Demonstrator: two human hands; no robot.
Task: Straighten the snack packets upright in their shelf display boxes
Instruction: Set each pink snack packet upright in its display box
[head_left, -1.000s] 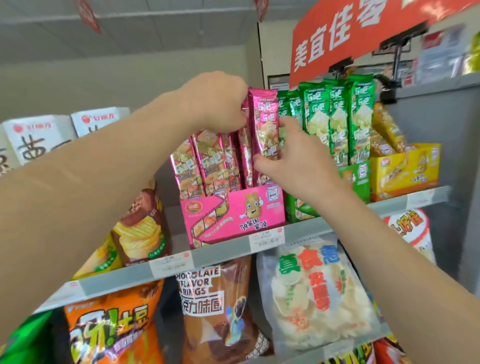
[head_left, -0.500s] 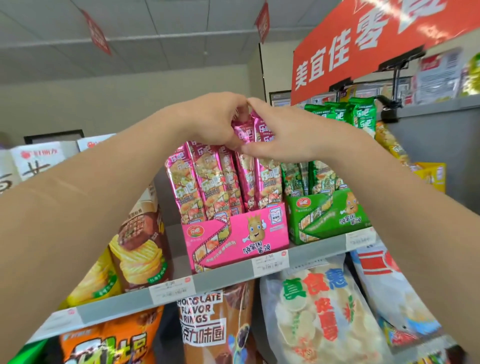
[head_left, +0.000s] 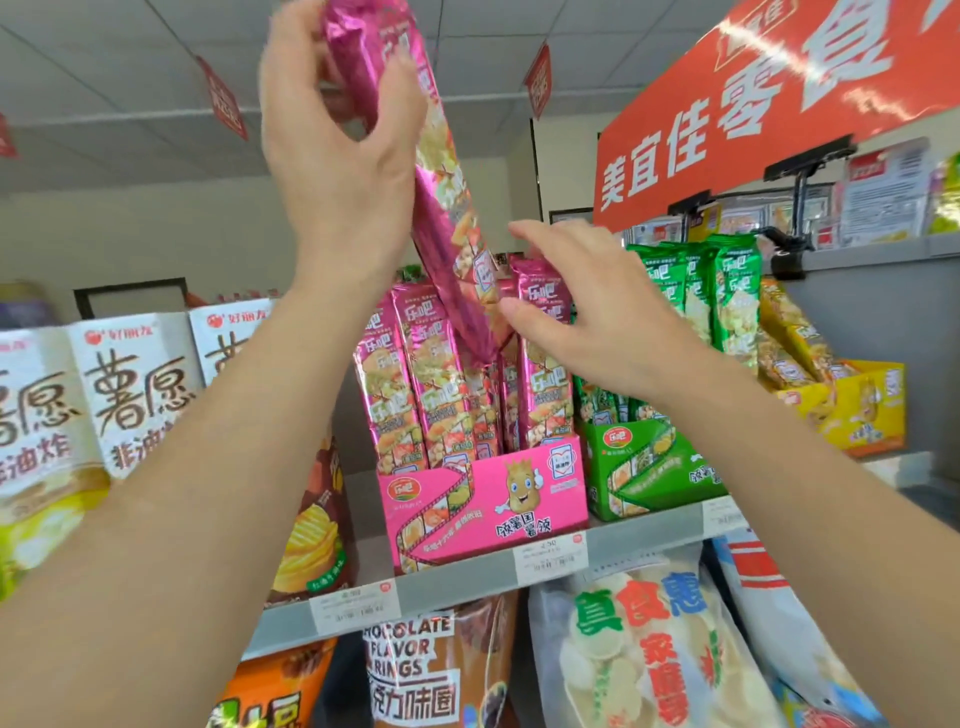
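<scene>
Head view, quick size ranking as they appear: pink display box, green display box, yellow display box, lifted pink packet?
1. pink display box
2. green display box and yellow display box: look alike; the right forearm hides part of the green.
Unranked: lifted pink packet, nearer the camera, top cropped.

Above me to the right hangs a red banner (head_left: 753, 104) with large white characters, and two small red flags (head_left: 223, 98) dangle from the ceiling. At the shelf's (head_left: 457, 579) left end stand white boxes (head_left: 135, 384) with dark brush lettering, a brown bag of ridged chips (head_left: 311, 530) just beside them. White price tags (head_left: 550, 558) sit on the shelf's front edge. Below it I see an orange bag (head_left: 275, 686), a chocolate rings bag (head_left: 426, 670) and a clear bag of round crackers (head_left: 639, 649).
</scene>
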